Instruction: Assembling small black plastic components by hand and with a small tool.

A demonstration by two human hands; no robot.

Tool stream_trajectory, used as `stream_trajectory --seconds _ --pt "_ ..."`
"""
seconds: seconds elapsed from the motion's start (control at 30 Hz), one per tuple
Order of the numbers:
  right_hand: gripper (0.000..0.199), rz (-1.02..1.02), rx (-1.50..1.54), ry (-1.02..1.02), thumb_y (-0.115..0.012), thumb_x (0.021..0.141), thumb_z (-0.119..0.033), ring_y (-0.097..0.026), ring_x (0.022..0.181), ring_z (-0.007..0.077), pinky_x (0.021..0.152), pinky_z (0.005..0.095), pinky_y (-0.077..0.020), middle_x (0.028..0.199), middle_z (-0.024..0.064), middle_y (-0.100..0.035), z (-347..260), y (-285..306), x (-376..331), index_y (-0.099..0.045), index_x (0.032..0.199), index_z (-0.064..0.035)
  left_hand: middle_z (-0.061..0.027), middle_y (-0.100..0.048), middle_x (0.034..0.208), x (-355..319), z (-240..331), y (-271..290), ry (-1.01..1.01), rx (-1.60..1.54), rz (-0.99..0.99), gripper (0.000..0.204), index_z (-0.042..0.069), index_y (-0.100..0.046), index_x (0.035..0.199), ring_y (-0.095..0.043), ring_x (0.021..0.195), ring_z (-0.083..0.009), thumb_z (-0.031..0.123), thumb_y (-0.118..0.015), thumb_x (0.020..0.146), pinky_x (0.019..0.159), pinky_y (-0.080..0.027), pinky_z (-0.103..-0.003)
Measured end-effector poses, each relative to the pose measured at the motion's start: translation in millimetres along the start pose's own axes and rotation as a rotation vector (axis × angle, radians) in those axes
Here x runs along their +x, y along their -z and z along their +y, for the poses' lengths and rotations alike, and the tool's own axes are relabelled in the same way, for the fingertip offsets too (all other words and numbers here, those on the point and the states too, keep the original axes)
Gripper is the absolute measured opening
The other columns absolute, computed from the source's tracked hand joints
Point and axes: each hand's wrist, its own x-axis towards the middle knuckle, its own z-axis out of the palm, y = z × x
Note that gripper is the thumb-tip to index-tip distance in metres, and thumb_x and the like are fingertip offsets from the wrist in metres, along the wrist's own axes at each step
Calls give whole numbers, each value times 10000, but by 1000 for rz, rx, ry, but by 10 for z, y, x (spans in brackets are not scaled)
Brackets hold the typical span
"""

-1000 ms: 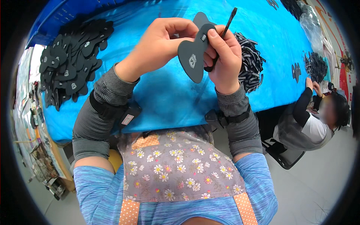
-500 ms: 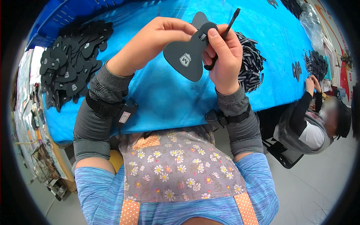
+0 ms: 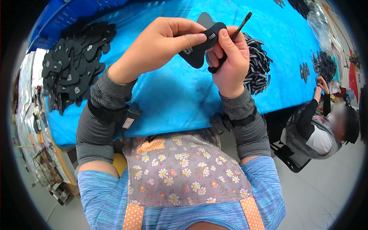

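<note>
A bright blue cloth-covered tabletop (image 3: pixel 172 96) fills the head view, curving away toward the rim. Above it, close to the person's chest, both hands work on one flat black shield-shaped leather-like piece (image 3: pixel 199 53), held in the air well clear of the cloth. The left hand (image 3: pixel 153 50) pinches it between thumb and curled fingers (image 3: pixel 189 39), the thumb pressed flat along its edge. The right hand (image 3: pixel 230 57) has its fingers closed on the piece's right side and also on a thin black rod-like tool (image 3: pixel 239 27), whose tip sticks up and to the right. Compared with half a second ago, the piece has been tipped further, so its small pale emblem now faces down and is nearly hidden under the left thumb; the work looks to have moved to its upper edge. Far left lies a heap of similar black cut pieces (image 3: pixel 73 65); just right of the hands is a pile of short black-and-white striped strips (image 3: pixel 258 65). A seated co-worker (image 3: pixel 322 126) works at the tabletop's far right, well apart; nothing blocks the hands.
</note>
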Motion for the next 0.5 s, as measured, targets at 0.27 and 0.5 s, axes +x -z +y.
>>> stream_trajectory --seconds 0.27,0.5 --pt "81 -93 -8 169 -503 920 -152 -368 401 46 365 185 -273 563 -1 -480 2 21 10 -521 926 -73 -44 -645 838 -50 75 -99 -418 572 199 181 -20 -634 941 -605 775 -106 30 -674 771 663 -494 -223" --pt "85 -188 75 48 -556 872 -86 -394 437 35 377 175 -294 623 0 -506 -96 -24 -97 -530 942 -45 -30 -627 729 -249 302 -303 -118 161 251 148 -29 -637 918 -575 640 -64 72 -659 811 564 -457 -185"
